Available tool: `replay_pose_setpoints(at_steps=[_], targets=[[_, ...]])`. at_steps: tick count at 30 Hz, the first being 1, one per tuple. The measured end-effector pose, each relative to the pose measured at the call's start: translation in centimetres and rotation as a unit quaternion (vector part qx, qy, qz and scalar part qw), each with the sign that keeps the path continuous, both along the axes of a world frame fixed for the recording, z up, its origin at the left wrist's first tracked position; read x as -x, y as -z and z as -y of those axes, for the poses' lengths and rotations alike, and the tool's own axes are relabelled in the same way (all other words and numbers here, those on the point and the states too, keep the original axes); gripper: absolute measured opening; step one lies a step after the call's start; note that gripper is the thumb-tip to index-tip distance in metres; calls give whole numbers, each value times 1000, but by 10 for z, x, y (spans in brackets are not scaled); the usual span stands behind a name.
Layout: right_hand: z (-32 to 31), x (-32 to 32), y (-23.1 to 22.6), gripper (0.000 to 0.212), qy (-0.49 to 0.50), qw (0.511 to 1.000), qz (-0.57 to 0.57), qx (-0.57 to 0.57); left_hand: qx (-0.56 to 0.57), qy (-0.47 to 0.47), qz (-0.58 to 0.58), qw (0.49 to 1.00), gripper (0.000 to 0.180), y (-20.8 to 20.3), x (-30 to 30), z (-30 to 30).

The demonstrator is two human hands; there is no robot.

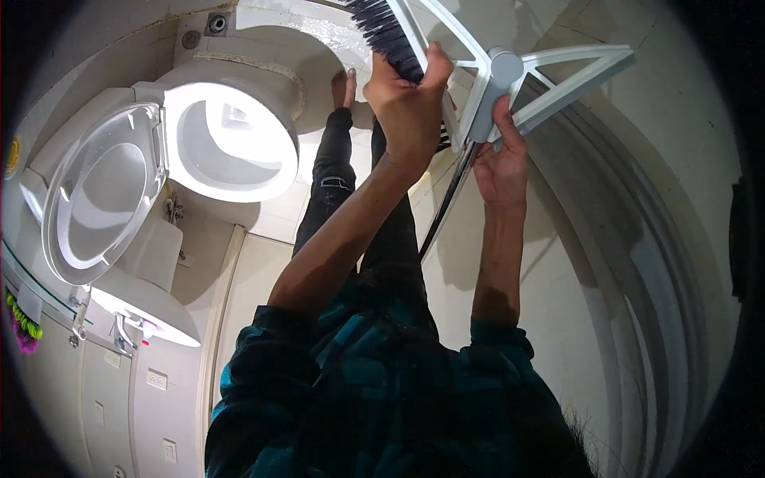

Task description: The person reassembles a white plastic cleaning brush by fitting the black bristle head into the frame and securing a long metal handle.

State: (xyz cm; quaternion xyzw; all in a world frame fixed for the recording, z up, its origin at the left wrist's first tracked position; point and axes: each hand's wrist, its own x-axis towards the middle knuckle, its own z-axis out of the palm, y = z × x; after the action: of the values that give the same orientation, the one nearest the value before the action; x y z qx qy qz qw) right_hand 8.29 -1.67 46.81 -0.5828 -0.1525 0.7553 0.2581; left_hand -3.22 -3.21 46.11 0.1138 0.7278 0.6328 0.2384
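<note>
A scrub brush [505, 68] with a white open frame, a grey hub and a dark pole is held up in front of me. Dark bristles [384, 33] line its left arm, while the right arm reaches out as a white triangle with a grey edge. My left hand [409, 107] is closed around the bristled arm, thumb up against the frame. Below the hub, my right hand [502, 163] grips where the pole [448, 203] joins, its thumb on the hub's side; its other fingers are partly hidden. The pole slants down behind my body.
To the left stands a white toilet [283, 171] with its seat and lid [103, 199] raised. A sink tap [123, 333] and a green and purple fluffy thing [25, 327] are at the lower left. A grey curtain [637, 231] hangs along the right. A floor drain [217, 24] lies beyond the toilet.
</note>
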Motion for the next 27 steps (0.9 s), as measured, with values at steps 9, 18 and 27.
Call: replay_pose_setpoints(at_steps=[9,18,27], targets=[[-4,1,-14,32,8,997,13,-72,6,31,-101,994,20,1,-8,-14],[-8,4,-1,40,51,997,-2,-55,8,26,-115,993,16,-11,-22,-11],[5,2,8,34,-33,999,9,-42,51,126,54,989,20,6,4,11]])
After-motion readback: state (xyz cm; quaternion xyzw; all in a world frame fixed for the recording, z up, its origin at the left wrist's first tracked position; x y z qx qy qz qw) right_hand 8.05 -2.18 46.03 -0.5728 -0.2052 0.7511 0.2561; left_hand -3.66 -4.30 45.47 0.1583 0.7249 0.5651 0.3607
